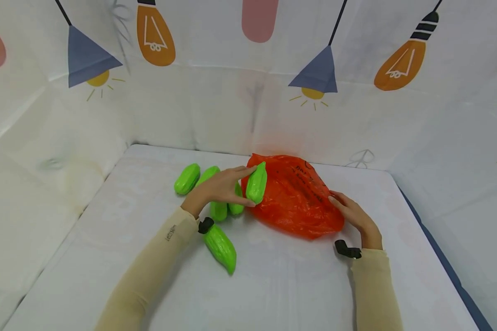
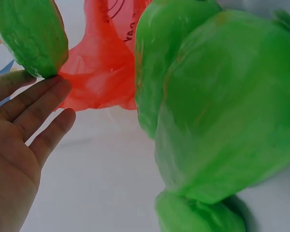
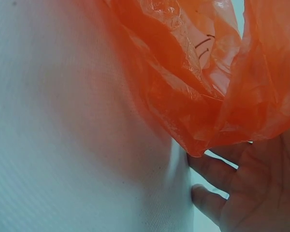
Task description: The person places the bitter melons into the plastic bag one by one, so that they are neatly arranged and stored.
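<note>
My left hand (image 1: 222,185) pinches a glossy green gourd (image 1: 257,183) between thumb and fingers, holding it upright at the left side of a red plastic bag (image 1: 294,197). In the left wrist view the held gourd (image 2: 31,36) shows at the top left above the fingers. My right hand (image 1: 356,214) grips the bag's right edge. The right wrist view has the bag (image 3: 183,87) hanging over that hand's fingers, with the thumb hidden. Beneath and around my left hand lie several more gourds, partly covered by it.
One green gourd (image 1: 187,179) lies at the back left. Another gourd (image 1: 221,248) lies nearer, beside the left wrist's black camera (image 1: 205,225). The white table (image 1: 281,285) meets a printed cloth wall (image 1: 215,110) at the back.
</note>
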Demonstrator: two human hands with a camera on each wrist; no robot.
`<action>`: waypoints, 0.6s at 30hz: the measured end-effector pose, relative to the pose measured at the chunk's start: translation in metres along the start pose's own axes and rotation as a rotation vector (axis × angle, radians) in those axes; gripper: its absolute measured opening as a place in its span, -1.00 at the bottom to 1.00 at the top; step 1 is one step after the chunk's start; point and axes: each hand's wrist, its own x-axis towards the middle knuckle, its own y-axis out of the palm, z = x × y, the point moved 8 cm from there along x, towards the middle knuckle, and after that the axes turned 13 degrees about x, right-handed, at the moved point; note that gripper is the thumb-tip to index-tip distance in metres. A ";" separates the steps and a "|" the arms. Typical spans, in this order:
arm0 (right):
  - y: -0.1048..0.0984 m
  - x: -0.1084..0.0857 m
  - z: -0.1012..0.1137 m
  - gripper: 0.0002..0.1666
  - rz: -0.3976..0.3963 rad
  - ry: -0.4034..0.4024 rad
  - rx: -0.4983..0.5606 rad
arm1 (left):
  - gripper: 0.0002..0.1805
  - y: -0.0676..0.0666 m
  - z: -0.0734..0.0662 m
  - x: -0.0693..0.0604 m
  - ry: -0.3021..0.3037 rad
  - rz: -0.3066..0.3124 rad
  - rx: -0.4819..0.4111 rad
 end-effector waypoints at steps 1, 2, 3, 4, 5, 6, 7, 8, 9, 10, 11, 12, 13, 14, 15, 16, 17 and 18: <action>0.000 0.000 0.000 -0.06 0.000 -0.001 0.000 | 0.15 0.000 -0.001 0.002 -0.001 0.001 0.001; 0.000 0.000 0.000 -0.06 -0.001 -0.002 0.001 | 0.15 0.000 -0.002 0.004 -0.004 0.004 -0.004; -0.001 0.000 0.000 -0.06 -0.003 -0.003 0.002 | 0.14 0.000 -0.003 0.006 -0.006 0.005 -0.009; -0.001 0.000 -0.001 -0.06 -0.004 -0.004 0.003 | 0.14 0.000 -0.005 0.008 -0.007 0.009 -0.014; -0.001 0.001 -0.001 -0.06 -0.004 -0.009 0.000 | 0.14 0.000 -0.006 0.010 -0.007 0.013 -0.017; -0.001 0.001 -0.002 -0.05 -0.002 -0.011 0.000 | 0.14 0.001 -0.008 0.013 -0.005 0.017 -0.020; -0.002 0.002 -0.003 -0.05 -0.003 -0.011 0.002 | 0.14 0.002 -0.009 0.015 -0.002 0.021 -0.019; -0.002 0.002 -0.005 -0.05 -0.004 -0.012 0.003 | 0.15 0.003 -0.011 0.018 0.002 0.023 -0.020; -0.002 0.003 -0.005 -0.05 -0.003 -0.013 0.003 | 0.14 0.004 -0.012 0.020 0.008 0.024 -0.013; -0.002 0.003 -0.006 -0.05 -0.002 -0.014 0.000 | 0.14 0.004 -0.014 0.022 0.011 0.027 -0.014; -0.002 0.003 -0.007 -0.05 -0.002 -0.016 -0.004 | 0.14 0.005 -0.015 0.024 0.016 0.027 -0.014; -0.003 0.003 -0.008 -0.05 -0.003 -0.015 -0.004 | 0.14 0.006 -0.016 0.026 0.021 0.026 -0.013; -0.003 0.003 -0.008 -0.05 -0.006 -0.016 -0.004 | 0.14 0.006 -0.017 0.028 0.024 0.025 -0.014; -0.003 0.003 -0.008 -0.06 -0.005 -0.018 -0.005 | 0.14 0.007 -0.018 0.030 0.024 0.028 -0.012; -0.003 0.003 -0.008 -0.06 -0.005 -0.020 -0.007 | 0.14 0.008 -0.019 0.032 0.024 0.031 -0.009; -0.003 0.003 -0.008 -0.06 -0.004 -0.022 -0.008 | 0.14 0.009 -0.019 0.034 0.024 0.035 -0.004; -0.003 0.003 -0.008 -0.06 -0.005 -0.022 -0.007 | 0.15 0.010 -0.019 0.036 0.022 0.039 0.005; -0.003 0.003 -0.008 -0.06 -0.004 -0.022 -0.005 | 0.15 0.012 -0.018 0.037 0.020 0.045 0.015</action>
